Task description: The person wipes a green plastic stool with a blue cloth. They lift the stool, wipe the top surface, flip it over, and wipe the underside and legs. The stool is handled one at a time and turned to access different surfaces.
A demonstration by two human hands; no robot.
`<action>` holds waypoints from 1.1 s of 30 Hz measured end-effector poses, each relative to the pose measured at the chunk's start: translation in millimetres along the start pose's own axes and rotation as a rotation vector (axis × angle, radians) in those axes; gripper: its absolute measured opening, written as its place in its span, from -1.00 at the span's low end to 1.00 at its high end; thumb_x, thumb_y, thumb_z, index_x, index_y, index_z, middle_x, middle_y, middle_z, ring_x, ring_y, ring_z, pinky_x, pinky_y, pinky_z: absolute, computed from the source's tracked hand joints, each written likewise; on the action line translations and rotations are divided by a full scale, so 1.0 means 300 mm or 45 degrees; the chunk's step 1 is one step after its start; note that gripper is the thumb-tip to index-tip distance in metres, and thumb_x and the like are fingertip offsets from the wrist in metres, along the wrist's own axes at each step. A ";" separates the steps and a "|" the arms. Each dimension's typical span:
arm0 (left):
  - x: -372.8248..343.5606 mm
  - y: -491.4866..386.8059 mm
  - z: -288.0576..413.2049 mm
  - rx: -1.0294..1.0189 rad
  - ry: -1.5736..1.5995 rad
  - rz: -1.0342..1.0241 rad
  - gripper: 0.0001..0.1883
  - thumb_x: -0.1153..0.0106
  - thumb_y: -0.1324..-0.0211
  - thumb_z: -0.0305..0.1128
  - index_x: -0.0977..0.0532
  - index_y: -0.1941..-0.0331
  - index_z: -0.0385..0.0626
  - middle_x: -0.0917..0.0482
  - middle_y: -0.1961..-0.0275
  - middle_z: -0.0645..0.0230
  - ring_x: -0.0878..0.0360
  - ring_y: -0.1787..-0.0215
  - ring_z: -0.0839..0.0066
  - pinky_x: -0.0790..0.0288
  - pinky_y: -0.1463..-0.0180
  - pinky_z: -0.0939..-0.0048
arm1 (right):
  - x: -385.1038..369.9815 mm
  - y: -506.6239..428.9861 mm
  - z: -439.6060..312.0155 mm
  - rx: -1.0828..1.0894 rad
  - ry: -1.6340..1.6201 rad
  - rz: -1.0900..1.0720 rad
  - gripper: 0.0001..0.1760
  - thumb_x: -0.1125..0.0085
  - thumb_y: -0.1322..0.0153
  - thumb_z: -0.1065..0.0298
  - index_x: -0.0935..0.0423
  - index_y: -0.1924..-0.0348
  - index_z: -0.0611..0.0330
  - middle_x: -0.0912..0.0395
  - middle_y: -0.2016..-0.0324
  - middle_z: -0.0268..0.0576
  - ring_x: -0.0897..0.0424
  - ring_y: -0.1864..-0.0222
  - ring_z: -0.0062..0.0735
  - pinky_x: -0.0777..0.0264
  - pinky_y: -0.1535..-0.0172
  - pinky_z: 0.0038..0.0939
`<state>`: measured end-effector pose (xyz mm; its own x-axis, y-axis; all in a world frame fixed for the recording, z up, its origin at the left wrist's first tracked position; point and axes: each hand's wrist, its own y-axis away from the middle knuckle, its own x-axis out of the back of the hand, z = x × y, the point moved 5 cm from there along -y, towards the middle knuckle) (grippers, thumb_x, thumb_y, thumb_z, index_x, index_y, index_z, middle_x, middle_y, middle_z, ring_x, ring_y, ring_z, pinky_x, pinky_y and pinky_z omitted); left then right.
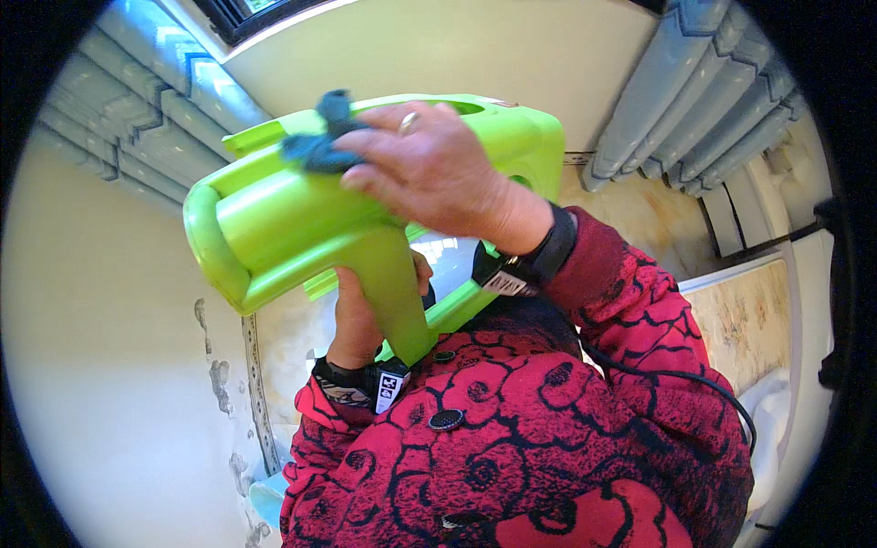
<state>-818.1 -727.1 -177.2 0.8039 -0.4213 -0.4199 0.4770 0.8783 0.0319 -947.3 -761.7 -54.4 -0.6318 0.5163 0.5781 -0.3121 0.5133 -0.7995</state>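
A bright green moulded plastic frame (pixel 294 226) with rounded edges and openings is held up tilted in front of my chest. My left hand (pixel 360 315) grips one of its lower bars from beneath, thumb on the near side and fingertips showing through the opening. Over the upper face, my right hand (pixel 428 164) pinches a crumpled dark teal cloth (pixel 322 147) that lies against the green plastic. The right hand wears a ring and is slightly blurred. Both wrists carry black bands with printed tags.
Blue patterned curtains hang at the upper left (pixel 151 103) and upper right (pixel 692 89), beside a pale wall (pixel 438 55). A white ceramic fixture (pixel 764 418) stands at the lower right. A light blue plastic container (pixel 268 499) shows at the lower left. A black cable (pixel 678 373) crosses the right sleeve.
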 end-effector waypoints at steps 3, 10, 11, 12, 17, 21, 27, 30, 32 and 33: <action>0.003 0.005 0.007 -0.032 0.037 0.022 0.01 0.53 -0.01 0.65 -0.40 0.00 -0.09 -0.52 0.37 0.24 -0.48 0.42 0.35 -0.35 0.39 0.38 | -0.035 -0.040 -0.135 0.157 -0.128 0.076 -0.57 -0.34 -0.23 0.14 -0.55 0.04 -0.11 -0.58 0.12 -0.23 -0.55 0.09 -0.18 -0.37 0.09 -0.20; 0.028 0.014 -0.002 -0.005 0.045 -0.011 -0.01 0.55 -0.06 0.62 -0.38 -0.06 -0.11 -0.53 0.31 0.20 -0.45 0.35 0.41 -0.34 0.31 0.42 | 0.008 0.132 0.180 -0.115 0.207 0.159 -0.80 -0.25 -0.31 0.19 -0.57 0.25 0.01 -0.57 0.35 -0.17 -0.57 0.25 -0.13 -0.39 0.19 -0.12; 0.032 0.015 -0.012 0.026 0.007 0.040 0.02 0.55 -0.03 0.64 -0.37 -0.08 -0.11 -0.52 0.36 0.17 -0.44 0.40 0.38 -0.33 0.36 0.41 | 0.040 0.189 0.251 -0.160 0.254 0.184 -0.79 -0.21 -0.35 0.19 -0.57 0.23 0.08 -0.57 0.34 -0.11 -0.56 0.25 -0.08 -0.40 0.18 -0.10; 0.030 0.013 -0.012 0.036 0.020 -0.008 0.03 0.55 -0.05 0.63 -0.34 -0.15 -0.12 -0.52 0.35 0.17 -0.44 0.39 0.38 -0.32 0.36 0.43 | 0.067 0.246 0.320 -0.214 0.322 0.190 -0.77 -0.17 -0.39 0.19 -0.57 0.22 0.14 -0.56 0.33 -0.06 -0.56 0.25 -0.03 -0.40 0.17 -0.09; 0.013 0.017 -0.023 0.034 0.019 -0.009 0.01 0.58 -0.06 0.62 -0.38 -0.08 -0.11 -0.55 0.31 0.13 -0.47 0.37 0.36 -0.37 0.30 0.41 | 0.142 0.482 0.620 -0.888 0.288 0.290 -0.62 0.03 -0.53 0.15 -0.51 0.12 0.36 -0.54 0.20 0.17 -0.52 0.15 0.14 -0.40 0.08 -0.17; 0.006 0.019 -0.020 0.010 -0.023 -0.034 0.01 0.58 -0.06 0.62 -0.39 -0.07 -0.11 -0.55 0.29 0.10 -0.48 0.35 0.34 -0.40 0.27 0.37 | 0.138 0.557 0.699 -0.871 0.246 0.428 -0.61 0.03 -0.51 0.11 -0.52 0.25 0.34 -0.56 0.31 0.18 -0.52 0.24 0.21 -0.40 0.18 -0.04; 0.001 0.049 -0.016 -0.030 -0.108 -0.225 -0.12 0.05 -0.11 0.42 -0.38 -0.09 -0.29 -0.52 -0.02 0.08 -0.56 0.02 0.32 -0.43 -0.08 0.31 | 0.044 0.762 0.741 -1.205 0.077 0.467 -0.51 0.13 -0.55 0.01 -0.48 0.32 0.34 -0.54 0.39 0.27 -0.52 0.28 0.28 -0.34 0.25 0.01; 0.006 0.058 -0.034 0.004 -0.103 -0.207 -0.28 -0.13 -0.16 0.16 -0.37 -0.11 -0.31 -0.51 -0.06 0.05 -0.56 -0.02 0.28 -0.43 -0.11 0.27 | -0.065 0.967 0.667 -1.404 -0.147 0.404 -0.48 0.18 -0.58 0.03 -0.49 0.26 0.41 -0.54 0.43 0.17 -0.52 0.36 -0.11 -0.35 0.21 -0.20; 0.009 0.059 -0.043 0.059 -0.082 -0.179 -0.33 -0.17 -0.18 0.07 -0.36 -0.12 -0.32 -0.50 -0.07 0.04 -0.56 -0.03 0.26 -0.43 -0.11 0.25 | -0.118 1.100 0.640 -1.595 -0.320 0.437 -0.47 0.19 -0.58 0.00 -0.54 0.19 0.36 -0.62 0.31 0.04 -0.58 0.27 -0.25 -0.39 0.15 -0.27; 0.019 0.049 -0.033 0.093 -0.070 -0.169 -0.33 -0.17 -0.19 0.06 -0.36 -0.12 -0.32 -0.50 -0.08 0.04 -0.56 -0.03 0.26 -0.43 -0.12 0.25 | -0.153 1.140 0.644 -1.764 -0.525 0.443 -0.46 0.21 -0.58 -0.01 -0.56 0.17 0.34 -0.65 0.27 0.04 -0.62 0.24 -0.20 -0.42 0.14 -0.25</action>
<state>-810.1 -714.4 -187.9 0.7495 -0.5460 -0.3743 0.6032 0.7962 0.0465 -1162.2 -742.3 -385.9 -0.7567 0.6427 0.1199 0.6505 0.7585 0.0397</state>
